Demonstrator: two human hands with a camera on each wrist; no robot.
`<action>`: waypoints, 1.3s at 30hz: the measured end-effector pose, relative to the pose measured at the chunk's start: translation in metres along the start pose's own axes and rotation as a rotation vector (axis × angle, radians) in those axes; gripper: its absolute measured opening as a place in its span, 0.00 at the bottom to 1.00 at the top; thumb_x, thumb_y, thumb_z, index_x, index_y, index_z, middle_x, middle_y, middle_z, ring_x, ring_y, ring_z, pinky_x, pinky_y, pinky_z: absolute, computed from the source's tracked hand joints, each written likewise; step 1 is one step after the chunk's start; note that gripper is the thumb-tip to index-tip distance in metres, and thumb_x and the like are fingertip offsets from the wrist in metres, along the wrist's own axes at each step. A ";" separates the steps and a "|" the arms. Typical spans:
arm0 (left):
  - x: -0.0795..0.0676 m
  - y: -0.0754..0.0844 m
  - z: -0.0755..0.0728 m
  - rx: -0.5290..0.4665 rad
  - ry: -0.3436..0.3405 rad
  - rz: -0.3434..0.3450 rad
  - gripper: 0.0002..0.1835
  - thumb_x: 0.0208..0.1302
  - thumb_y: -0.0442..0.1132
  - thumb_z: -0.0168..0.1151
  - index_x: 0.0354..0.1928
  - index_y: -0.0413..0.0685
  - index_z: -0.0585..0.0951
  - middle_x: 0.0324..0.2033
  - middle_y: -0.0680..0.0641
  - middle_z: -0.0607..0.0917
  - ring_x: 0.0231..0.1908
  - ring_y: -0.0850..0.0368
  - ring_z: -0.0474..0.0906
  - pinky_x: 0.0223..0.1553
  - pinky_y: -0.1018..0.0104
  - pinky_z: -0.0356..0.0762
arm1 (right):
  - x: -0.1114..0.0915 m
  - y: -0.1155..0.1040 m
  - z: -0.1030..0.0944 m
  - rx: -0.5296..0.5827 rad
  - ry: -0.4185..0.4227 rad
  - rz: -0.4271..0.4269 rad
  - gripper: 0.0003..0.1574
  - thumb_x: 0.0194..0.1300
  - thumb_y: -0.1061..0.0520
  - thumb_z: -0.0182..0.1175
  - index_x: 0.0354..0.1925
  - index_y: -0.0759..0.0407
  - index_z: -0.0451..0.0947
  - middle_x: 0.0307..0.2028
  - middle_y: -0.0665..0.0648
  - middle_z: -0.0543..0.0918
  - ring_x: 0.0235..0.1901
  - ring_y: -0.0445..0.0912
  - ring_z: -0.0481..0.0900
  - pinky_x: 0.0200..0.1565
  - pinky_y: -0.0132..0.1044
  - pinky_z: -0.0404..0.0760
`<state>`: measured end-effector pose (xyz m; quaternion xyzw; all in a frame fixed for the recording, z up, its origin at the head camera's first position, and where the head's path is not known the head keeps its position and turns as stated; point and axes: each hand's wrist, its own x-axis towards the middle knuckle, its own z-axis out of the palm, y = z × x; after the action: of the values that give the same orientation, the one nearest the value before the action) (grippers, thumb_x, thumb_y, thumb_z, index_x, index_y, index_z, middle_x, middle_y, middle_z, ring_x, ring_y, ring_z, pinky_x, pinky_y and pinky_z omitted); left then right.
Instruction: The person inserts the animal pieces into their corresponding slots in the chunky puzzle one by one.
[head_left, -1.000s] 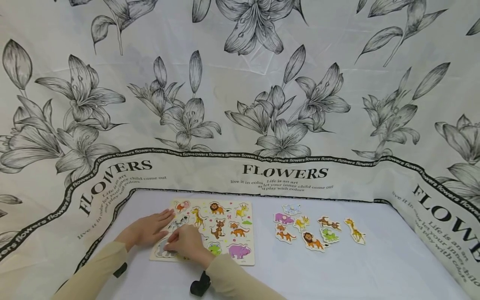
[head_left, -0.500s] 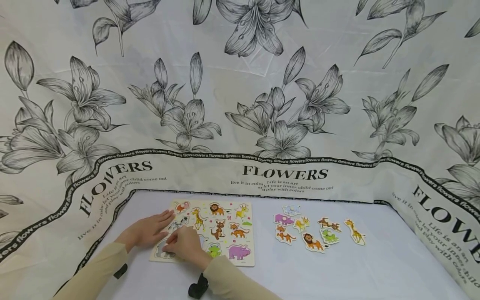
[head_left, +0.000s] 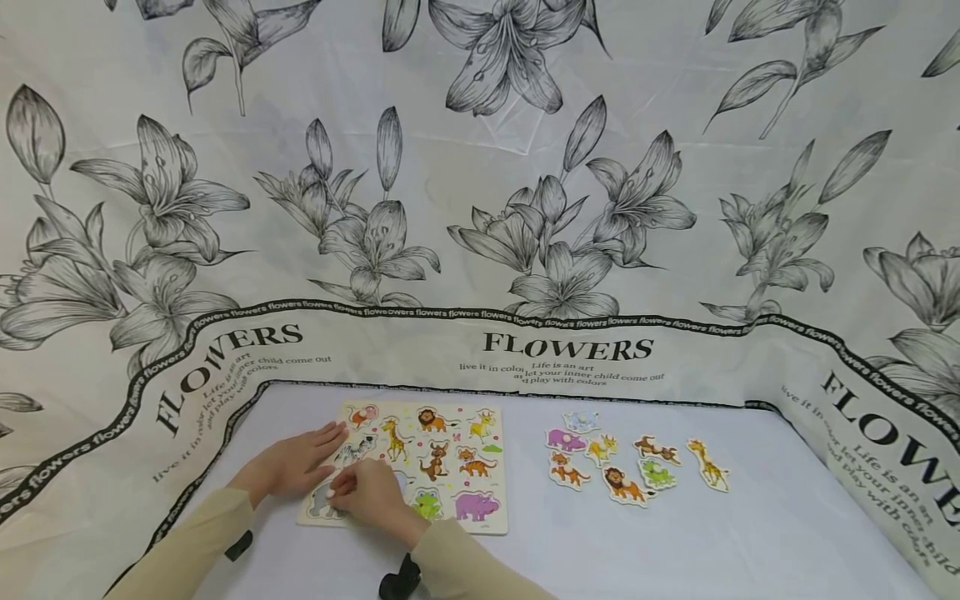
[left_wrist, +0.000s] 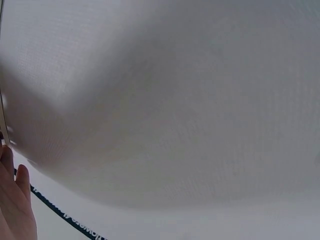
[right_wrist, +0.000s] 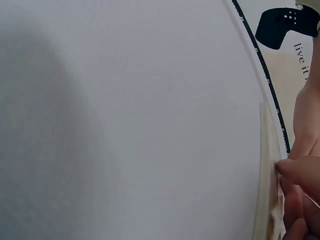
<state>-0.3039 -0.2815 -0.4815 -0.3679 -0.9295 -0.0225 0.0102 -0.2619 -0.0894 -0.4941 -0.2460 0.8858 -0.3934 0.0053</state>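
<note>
A wooden animal puzzle board (head_left: 491, 487) lies on the table in the head view. At its lower left corner, my right hand (head_left: 375, 496) pinches a grey animal puzzle piece (head_left: 318, 505) with thumb and fingers; the hand covers part of it, so the animal's kind is unclear. My left hand (head_left: 288, 462) rests along the board's left edge, its fingers extended, beside the zebra (head_left: 356, 450). In the right wrist view, the right thumb (right_wrist: 297, 172) and curled fingers are seen at the board's edge (right_wrist: 262, 175). The left wrist view catches the left fingers (left_wrist: 15, 195) only at its border.
Several loose animal pieces lie right of the board, among them a purple hippo (head_left: 562, 441), a lion (head_left: 624, 485), a frog (head_left: 657, 473) and a giraffe (head_left: 707, 465). A flower-printed curtain (head_left: 562, 350) borders the white table (head_left: 637, 554) at the back and sides.
Both hands stay in nearly the same place. The right fingers shift only slightly at the grey piece, and the loose pieces have not moved.
</note>
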 end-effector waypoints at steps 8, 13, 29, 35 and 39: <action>0.001 0.003 -0.003 -0.019 -0.040 -0.023 0.30 0.72 0.47 0.47 0.67 0.33 0.65 0.68 0.34 0.65 0.68 0.35 0.62 0.66 0.46 0.66 | -0.006 -0.001 -0.008 0.069 -0.063 -0.009 0.11 0.50 0.66 0.68 0.36 0.58 0.87 0.29 0.48 0.89 0.25 0.26 0.78 0.32 0.18 0.73; 0.001 0.004 -0.003 -0.022 -0.043 -0.032 0.30 0.72 0.47 0.47 0.67 0.33 0.65 0.68 0.34 0.65 0.68 0.35 0.62 0.66 0.46 0.66 | -0.011 0.001 -0.012 0.118 -0.118 -0.048 0.13 0.51 0.67 0.67 0.38 0.60 0.86 0.35 0.52 0.89 0.24 0.26 0.73 0.29 0.17 0.72; 0.002 0.007 -0.002 -0.026 -0.035 -0.043 0.30 0.72 0.48 0.47 0.68 0.34 0.65 0.69 0.34 0.65 0.67 0.35 0.62 0.63 0.44 0.68 | -0.027 0.005 -0.045 0.168 -0.038 -0.109 0.09 0.57 0.65 0.66 0.38 0.57 0.87 0.37 0.53 0.89 0.24 0.28 0.75 0.27 0.18 0.75; 0.002 0.009 -0.002 -0.029 -0.044 -0.059 0.30 0.72 0.48 0.47 0.68 0.34 0.65 0.69 0.34 0.65 0.68 0.35 0.62 0.64 0.45 0.68 | -0.032 0.013 -0.058 0.207 -0.038 -0.084 0.09 0.58 0.65 0.65 0.39 0.57 0.86 0.40 0.53 0.88 0.26 0.29 0.76 0.28 0.20 0.76; 0.002 0.009 -0.003 -0.034 -0.050 -0.063 0.30 0.71 0.48 0.47 0.68 0.34 0.65 0.69 0.34 0.65 0.68 0.35 0.62 0.64 0.45 0.68 | -0.035 0.017 -0.067 0.197 -0.026 -0.084 0.10 0.58 0.66 0.65 0.39 0.57 0.86 0.40 0.54 0.88 0.26 0.29 0.76 0.29 0.20 0.76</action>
<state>-0.2989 -0.2741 -0.4780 -0.3388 -0.9402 -0.0295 -0.0199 -0.2517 -0.0179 -0.4667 -0.2864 0.8315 -0.4753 0.0244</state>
